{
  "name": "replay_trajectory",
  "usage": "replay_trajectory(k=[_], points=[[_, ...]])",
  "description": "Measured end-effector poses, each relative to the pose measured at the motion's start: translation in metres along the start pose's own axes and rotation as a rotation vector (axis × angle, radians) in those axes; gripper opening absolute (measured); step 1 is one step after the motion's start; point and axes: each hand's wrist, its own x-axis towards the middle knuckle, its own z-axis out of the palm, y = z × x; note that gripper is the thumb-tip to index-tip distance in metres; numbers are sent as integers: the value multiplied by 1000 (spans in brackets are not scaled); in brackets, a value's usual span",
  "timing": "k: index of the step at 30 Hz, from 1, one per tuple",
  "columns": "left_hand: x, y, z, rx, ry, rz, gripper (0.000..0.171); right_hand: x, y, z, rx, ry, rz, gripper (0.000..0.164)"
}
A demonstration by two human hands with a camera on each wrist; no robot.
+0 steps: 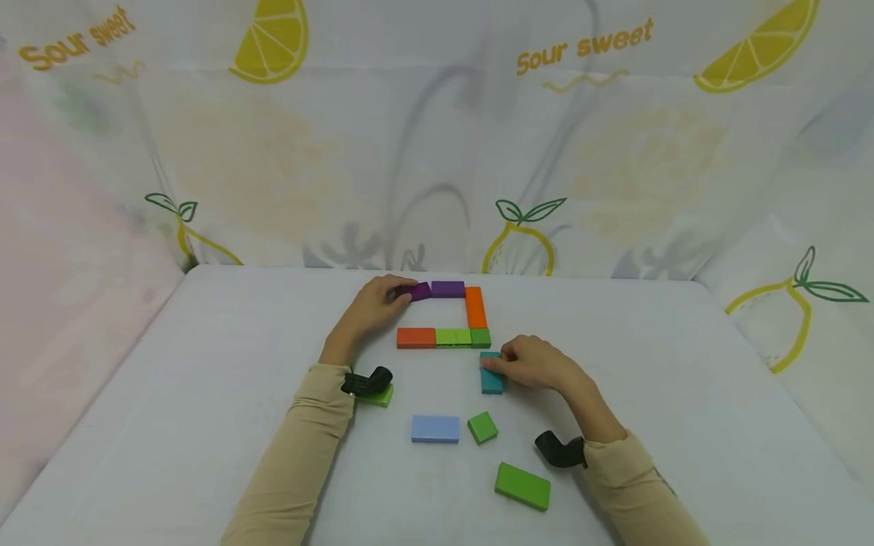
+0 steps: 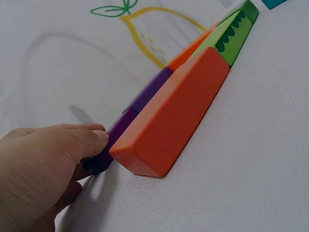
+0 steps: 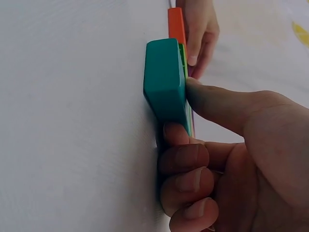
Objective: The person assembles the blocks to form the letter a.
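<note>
My left hand pinches a dark purple block between thumb and fingers at the far left of a block outline. This block is slightly tilted against the purple block to its right. An orange block runs down the outline's right side. Along its near side lie a red-orange block, a light green block and a small green block. Just nearer to me, my right hand grips a teal block, thumb on top and fingers curled at its side.
On the near part of the white table lie a light blue block, a small green square block and a larger green block. A yellow-green block shows partly beneath the left wrist camera. A printed cloth hangs behind.
</note>
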Motion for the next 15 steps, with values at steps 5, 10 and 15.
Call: replay_trajectory(k=[5,10,15], points=[[0,1,-1,-2,-1,-3,32,2,-3,0,-17,13,-14,43],[-1,3,-2,-8,-3,-8,32,3,-4,1,-22,28,-28,41],[0,3,-1,-9,-13,-10,32,3,-3,2,-21,37,-32,40]])
